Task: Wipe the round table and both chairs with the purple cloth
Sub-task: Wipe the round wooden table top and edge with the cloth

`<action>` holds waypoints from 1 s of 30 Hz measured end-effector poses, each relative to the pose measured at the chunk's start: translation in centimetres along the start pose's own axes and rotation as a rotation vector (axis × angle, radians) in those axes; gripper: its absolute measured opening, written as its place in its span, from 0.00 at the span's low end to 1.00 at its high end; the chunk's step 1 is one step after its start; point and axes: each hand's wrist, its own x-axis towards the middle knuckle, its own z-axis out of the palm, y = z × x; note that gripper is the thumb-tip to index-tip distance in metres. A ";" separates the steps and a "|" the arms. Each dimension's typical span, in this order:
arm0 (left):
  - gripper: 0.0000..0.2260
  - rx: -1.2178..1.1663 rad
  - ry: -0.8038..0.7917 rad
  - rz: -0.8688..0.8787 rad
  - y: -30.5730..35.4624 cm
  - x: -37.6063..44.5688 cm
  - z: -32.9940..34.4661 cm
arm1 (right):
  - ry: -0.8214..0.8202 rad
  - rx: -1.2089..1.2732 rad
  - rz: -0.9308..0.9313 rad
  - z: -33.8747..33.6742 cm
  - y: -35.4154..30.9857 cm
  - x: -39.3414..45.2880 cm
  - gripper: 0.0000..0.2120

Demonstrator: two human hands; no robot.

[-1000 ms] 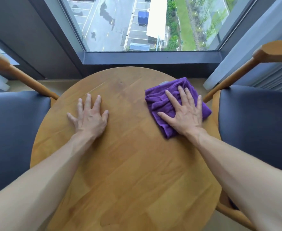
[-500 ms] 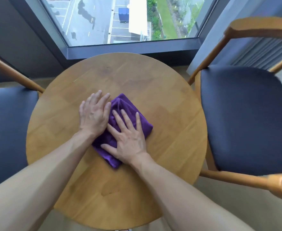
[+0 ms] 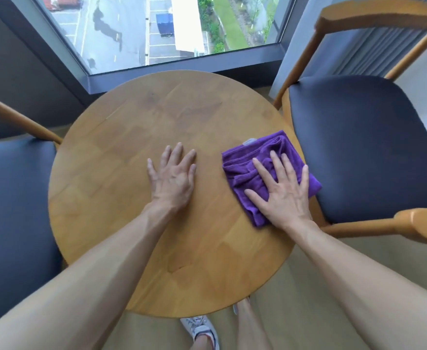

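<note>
Both hands are lying flat on the round wooden desk [image 3: 121, 198]. The right hand [image 3: 284, 193] is pressing down on the purple cloth [image 3: 245, 170] with its fingers straight and spread, the palm covering the cloth's near right part; nothing is curled round the fabric. The cloth is sitting folded and rumpled at the right edge of the desk, its right corner hanging just past the rim toward the right chair [image 3: 364, 147], and a small pale tag is showing at its far edge. The left hand [image 3: 173, 180] is resting palm down on bare wood near the middle of the desk, fingers straight and close together, holding nothing, well apart from the cloth. The right chair, with a dark padded seat and light wooden arms, is standing just beside the desk's right edge. The left chair [image 3: 13, 210], of the same make, is standing against the left edge, only its seat and one wooden rail showing. Beyond the far edge of the desk a window [image 3: 157, 29] is looking down on a street and parked vehicles. Below the near edge a pale sneaker [image 3: 202, 329] is standing on the floor.
</note>
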 end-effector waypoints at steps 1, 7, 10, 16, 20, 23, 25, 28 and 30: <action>0.20 -0.012 -0.003 0.006 0.2 -0.1 0.1 | 0.007 0.010 0.008 0.1 -0.6 -0.9 0.35; 0.19 -0.053 0.041 0.017 0.1 -1.8 0.6 | 0.021 0.106 -0.182 0.9 -8.8 -7.7 0.37; 0.19 -0.088 0.049 -0.024 -0.5 -2.1 0.5 | -0.015 0.112 -0.386 1.9 -13.0 -11.2 0.37; 0.18 -0.069 0.061 -0.062 -0.3 -2.7 0.4 | -0.039 0.046 -0.541 1.9 -11.0 -12.2 0.33; 0.19 -0.066 0.073 -0.123 0.6 -3.5 1.3 | -0.011 -0.008 -0.509 1.4 -5.3 -11.2 0.30; 0.19 -0.096 0.071 -0.139 1.5 -5.0 2.1 | 0.011 -0.028 -0.376 0.8 -0.3 -9.9 0.29; 0.19 -0.089 0.060 -0.145 1.9 -6.2 2.5 | 0.001 -0.004 -0.279 0.5 1.7 -9.0 0.29; 0.20 -0.057 0.039 -0.128 2.1 -7.2 2.9 | 0.004 0.027 -0.207 0.6 1.6 -9.1 0.29; 0.21 -0.057 0.030 -0.135 2.3 -7.2 2.9 | 0.022 0.052 -0.200 0.9 0.2 -10.0 0.31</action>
